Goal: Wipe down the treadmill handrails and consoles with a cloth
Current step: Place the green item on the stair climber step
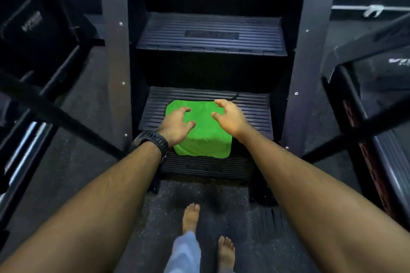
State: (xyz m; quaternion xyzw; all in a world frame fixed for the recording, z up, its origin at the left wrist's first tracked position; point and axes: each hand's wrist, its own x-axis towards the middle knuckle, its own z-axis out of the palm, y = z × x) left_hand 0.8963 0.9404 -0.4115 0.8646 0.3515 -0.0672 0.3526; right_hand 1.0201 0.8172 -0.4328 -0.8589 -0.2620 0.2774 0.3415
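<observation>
1. Two bare hands reach forward over a green cloth [205, 139]. The left hand [175, 126], with a black watch [155, 142] on its wrist, has its fingers spread and loosely bent and grips nothing. It overlaps the cloth's left part, though I cannot tell whether it touches the fabric.
2. The right hand [228, 117] is also unclenched and holds nothing, with its fingers spread and curved over the cloth's far right corner.
3. Under and between both hands, the cloth lies folded in a rough square on the lower ribbed step [255, 113] of a black stair machine.
4. Beyond the hands, an upper ribbed step [210, 26] sits higher up.
5. Outward of the left hand stands a grey upright [113, 51], with its twin [308, 51] outward of the right hand. A dark slanted rail [55, 113] crosses further left, and another [355, 132] further right.
6. Nearer the person than the hands, bare feet [190, 217] stand on the dark speckled floor [77, 144].
</observation>
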